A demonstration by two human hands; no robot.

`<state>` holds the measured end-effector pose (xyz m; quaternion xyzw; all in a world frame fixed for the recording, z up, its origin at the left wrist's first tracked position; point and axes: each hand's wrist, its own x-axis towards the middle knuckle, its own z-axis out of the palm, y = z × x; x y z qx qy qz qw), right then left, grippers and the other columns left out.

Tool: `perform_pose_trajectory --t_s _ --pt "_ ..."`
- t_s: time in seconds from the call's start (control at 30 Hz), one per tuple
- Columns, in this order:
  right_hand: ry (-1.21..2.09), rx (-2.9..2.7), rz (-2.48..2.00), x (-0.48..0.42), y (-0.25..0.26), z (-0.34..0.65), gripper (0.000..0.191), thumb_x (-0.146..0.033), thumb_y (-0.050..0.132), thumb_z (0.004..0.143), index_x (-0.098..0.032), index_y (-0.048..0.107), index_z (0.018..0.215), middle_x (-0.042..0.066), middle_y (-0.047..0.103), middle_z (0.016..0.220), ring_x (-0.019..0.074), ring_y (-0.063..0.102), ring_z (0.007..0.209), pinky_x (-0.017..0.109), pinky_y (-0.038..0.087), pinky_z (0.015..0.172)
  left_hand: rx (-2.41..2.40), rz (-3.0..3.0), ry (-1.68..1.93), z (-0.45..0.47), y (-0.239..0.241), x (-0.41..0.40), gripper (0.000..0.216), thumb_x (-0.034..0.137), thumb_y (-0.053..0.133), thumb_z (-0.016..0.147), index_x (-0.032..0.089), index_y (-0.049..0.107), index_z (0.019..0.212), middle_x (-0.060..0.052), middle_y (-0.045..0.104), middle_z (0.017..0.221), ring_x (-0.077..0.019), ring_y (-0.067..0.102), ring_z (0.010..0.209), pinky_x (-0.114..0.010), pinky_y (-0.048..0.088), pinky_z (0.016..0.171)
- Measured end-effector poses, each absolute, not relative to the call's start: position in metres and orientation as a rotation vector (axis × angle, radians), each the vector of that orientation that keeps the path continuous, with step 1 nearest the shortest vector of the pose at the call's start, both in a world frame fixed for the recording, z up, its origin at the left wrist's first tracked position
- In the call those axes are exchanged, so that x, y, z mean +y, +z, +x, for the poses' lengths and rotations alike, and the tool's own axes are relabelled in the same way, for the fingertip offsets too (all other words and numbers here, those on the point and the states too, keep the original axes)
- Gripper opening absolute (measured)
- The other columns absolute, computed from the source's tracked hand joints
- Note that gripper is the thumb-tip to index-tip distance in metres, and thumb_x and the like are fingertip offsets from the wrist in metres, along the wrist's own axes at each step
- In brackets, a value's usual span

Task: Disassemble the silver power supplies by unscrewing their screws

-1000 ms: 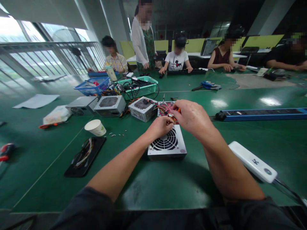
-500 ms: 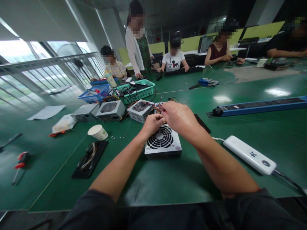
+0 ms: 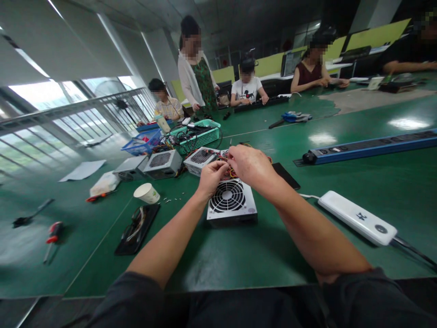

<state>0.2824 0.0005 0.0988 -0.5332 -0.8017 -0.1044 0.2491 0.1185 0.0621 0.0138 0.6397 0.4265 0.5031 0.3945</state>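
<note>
"Just beyond the metal box (image 3: 232, 200), something's different: the bit of orange I saw by the right hand (image 3: 251, 161) a second ago is out of sight, and those fingertips have drawn in close to the left hand (image 3: 210, 180)."

"What are they gripping?"

"Left thumb and finger are pinched together, on the wires (image 3: 233, 174) as far as I can make out. The right fingers are curled in, but I can't tell whether they grip anything; the back of the hand hides it."

"And what does that say about the job?"

"It's down to bare fingertips at the wires now, I'd judge. Fiddly stuff."

"How does the box look?"

"It lies flat on the bench (image 3: 191, 264), squarely before the person. Pale silvery top, dark rings over a round fan (image 3: 227, 195), a darker side facing us. Behind the box the wires show red and yellow, tangled, half covered by the hands. Left of it sits a tilted paper cup (image 3: 146, 193)."
</note>
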Motion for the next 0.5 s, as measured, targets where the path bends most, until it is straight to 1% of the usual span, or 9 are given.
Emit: perform_pose_trajectory --t_s 0.07,0.13,0.2,0.27,0.33,0.4,0.43,0.47,0.5 --pt "-0.276 -2.174 -1.45 0.001 0.098 0.283 0.022 -0.029 0.047 0.1 -0.019 0.066 0.105 0.011 0.073 0.103 0.0249 0.069 0.088 0.032 0.041 0.065 1.148 1.661 1.381 0.112 0.013 0.055 0.034 0.047 0.069 0.079 0.014 0.072 0.091 -0.003 0.068 0.076 -0.0104 0.056 0.061 -0.022 0.044 0.058" --pt "-0.264 -2.166 -1.446 0.002 0.098 0.284 0.021 -0.029 0.049 0.099 -0.019 0.066 0.105 0.011 0.073 0.102 0.0251 0.07 0.087 0.032 0.041 0.065 1.231 1.725 1.45 0.101 0.008 0.048 0.032 0.043 0.066 0.083 0.015 0.072 0.095 -0.006 0.072 0.087 -0.0137 0.064 0.074 -0.024 0.05 0.067" --pt "-0.248 -2.166 -1.433 0.004 0.097 0.285 0.021 -0.029 0.05 0.099 -0.019 0.067 0.106 0.011 0.074 0.102 0.0257 0.07 0.089 0.033 0.042 0.066 1.325 1.754 1.507 0.088 0.0 0.04 0.03 0.04 0.065 0.085 0.015 0.071 0.1 -0.008 0.074 0.1 -0.0164 0.068 0.09 -0.025 0.053 0.079" --pt "-0.232 -2.166 -1.416 0.006 0.097 0.287 0.022 -0.03 0.051 0.099 -0.019 0.066 0.11 0.011 0.075 0.104 0.0267 0.07 0.092 0.033 0.043 0.068 1.444 1.692 1.537 0.074 -0.009 0.031 0.033 0.038 0.066 0.084 0.014 0.071 0.107 -0.011 0.073 0.111 -0.0188 0.068 0.102 -0.028 0.053 0.089" --pt "-0.198 -2.143 -1.41 0.009 0.096 0.29 0.03 -0.031 0.054 0.097 -0.019 0.062 0.123 0.012 0.076 0.105 0.0276 0.071 0.092 0.034 0.045 0.07 1.562 1.552 1.466 0.063 -0.016 0.02 0.042 0.039 0.071 0.082 0.013 0.069 0.115 -0.014 0.071 0.12 -0.0217 0.067 0.11 -0.031 0.053 0.094" --pt "-0.127 -2.106 -1.4 0.013 0.095 0.292 0.049 -0.033 0.059 0.094 -0.017 0.05 0.14 0.014 0.076 0.104 0.0282 0.072 0.089 0.035 0.046 0.071 1.583 1.4 1.295 0.055 -0.02 0.007 0.052 0.042 0.074 0.082 0.013 0.066 0.124 -0.016 0.067 0.13 -0.0245 0.066 0.117 -0.034 0.052 0.098" --pt "-0.077 -2.089 -1.385 0.016 0.095 0.292 0.058 -0.034 0.062 0.093 -0.015 0.046 0.145 0.014 0.077 0.104 0.0283 0.072 0.089 0.035 0.047 0.072 1.547 1.34 1.195 0.053 -0.021 0.001 0.055 0.045 0.074 0.083 0.013 0.064 0.127 -0.017 0.066 0.133 -0.0258 0.065 0.12 -0.035 0.052 0.1" --pt "-0.022 -2.077 -1.365 0.018 0.094 0.292 0.062 -0.034 0.065 0.091 -0.014 0.045 0.145 0.015 0.077 0.104 0.0283 0.071 0.088 0.036 0.048 0.073 1.481 1.307 1.094 0.051 -0.022 -0.006 0.059 0.047 0.073 0.084 0.014 0.063 0.131 -0.017 0.065 0.136 -0.0269 0.065 0.122 -0.036 0.052 0.102" --pt "0.031 -2.07 -1.339 0.02 0.094 0.293 0.06 -0.035 0.066 0.089 -0.014 0.048 0.142 0.015 0.076 0.105 0.028 0.071 0.089 0.036 0.048 0.074 1.398 1.297 1.004 0.05 -0.022 -0.012 0.062 0.05 0.073 0.085 0.015 0.061 0.134 -0.017 0.065 0.137 -0.0275 0.064 0.124 -0.037 0.051 0.104"
